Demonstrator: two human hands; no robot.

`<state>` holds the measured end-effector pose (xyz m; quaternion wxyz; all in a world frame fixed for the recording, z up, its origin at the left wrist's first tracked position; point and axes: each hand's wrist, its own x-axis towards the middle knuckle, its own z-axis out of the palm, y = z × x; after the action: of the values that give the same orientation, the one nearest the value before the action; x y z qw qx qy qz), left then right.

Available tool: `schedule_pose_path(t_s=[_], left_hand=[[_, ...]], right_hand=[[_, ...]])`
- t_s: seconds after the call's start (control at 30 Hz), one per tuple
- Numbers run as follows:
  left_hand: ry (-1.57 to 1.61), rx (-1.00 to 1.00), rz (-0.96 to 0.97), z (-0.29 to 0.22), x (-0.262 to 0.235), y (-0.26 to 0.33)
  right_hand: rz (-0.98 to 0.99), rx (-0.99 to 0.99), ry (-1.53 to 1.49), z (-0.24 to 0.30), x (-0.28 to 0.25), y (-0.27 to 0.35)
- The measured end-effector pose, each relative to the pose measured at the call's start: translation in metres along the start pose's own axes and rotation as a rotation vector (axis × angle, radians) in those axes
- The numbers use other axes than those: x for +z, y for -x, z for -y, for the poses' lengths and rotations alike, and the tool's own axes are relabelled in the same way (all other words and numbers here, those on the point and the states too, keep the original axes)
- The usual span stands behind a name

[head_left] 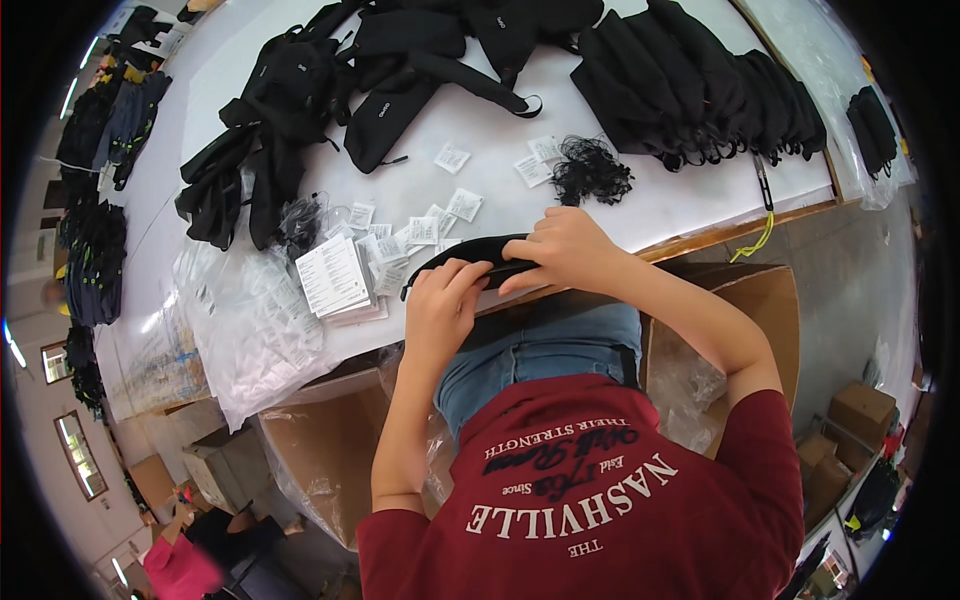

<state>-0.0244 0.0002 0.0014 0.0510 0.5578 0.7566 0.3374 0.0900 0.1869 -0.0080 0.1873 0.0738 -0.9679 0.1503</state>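
A black fabric pouch (pixel 480 250) lies at the table's front edge, held between my two hands. My left hand (pixel 440 305) grips its near left part, fingers bent over the edge. From the right, my right hand (pixel 568 250) pinches the pouch's upper right side, thumb and fingers closed on it. The pouch looks parted along its length; what is inside cannot be seen. Just beyond it several small white printed tags (pixel 423 231) lie scattered, beside a stack of white printed cards (pixel 335 277). A tangle of thin black cords (pixel 590 172) rests past my right hand.
Black bags (pixel 390 110) are heaped at the far side, and a row of black pouches (pixel 700 85) lies far right. Clear plastic bags (pixel 250 330) spread at the left. A cutter with a yellow cord (pixel 765 190) sits by the right edge. Cardboard boxes (pixel 770 310) stand below the table.
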Motion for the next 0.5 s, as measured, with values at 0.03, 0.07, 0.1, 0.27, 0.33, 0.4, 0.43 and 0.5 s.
schedule_pose_path(t_s=[0.03,0.07,0.1,0.27,0.33,0.4,0.43,0.5], left_hand=[[0.015,-0.002,0.049,-0.001,-0.002,-0.002],[0.012,-0.005,0.047,0.000,-0.003,-0.002],[0.000,0.005,0.074,0.001,-0.002,-0.003],[-0.035,0.011,0.172,0.001,-0.010,-0.009],[0.072,-0.048,0.292,0.002,-0.019,-0.013],[0.351,-0.196,0.152,0.005,-0.033,-0.025],[0.628,-0.346,0.007,0.010,-0.040,-0.030],[0.379,-0.364,-0.054,0.038,-0.047,-0.048]], right_hand=[[-0.001,-0.004,-0.002,-0.002,-0.001,0.001],[-0.014,-0.034,-0.024,-0.003,-0.002,0.002],[-0.026,-0.061,-0.045,-0.003,-0.003,0.003],[0.009,-0.146,-0.087,0.000,-0.002,0.006],[0.023,-0.145,-0.080,-0.003,0.000,0.008],[-0.001,-0.180,-0.075,-0.003,0.004,0.010],[-0.001,-0.177,-0.074,-0.004,0.004,0.010],[0.013,-0.193,-0.059,-0.005,0.003,0.009]])
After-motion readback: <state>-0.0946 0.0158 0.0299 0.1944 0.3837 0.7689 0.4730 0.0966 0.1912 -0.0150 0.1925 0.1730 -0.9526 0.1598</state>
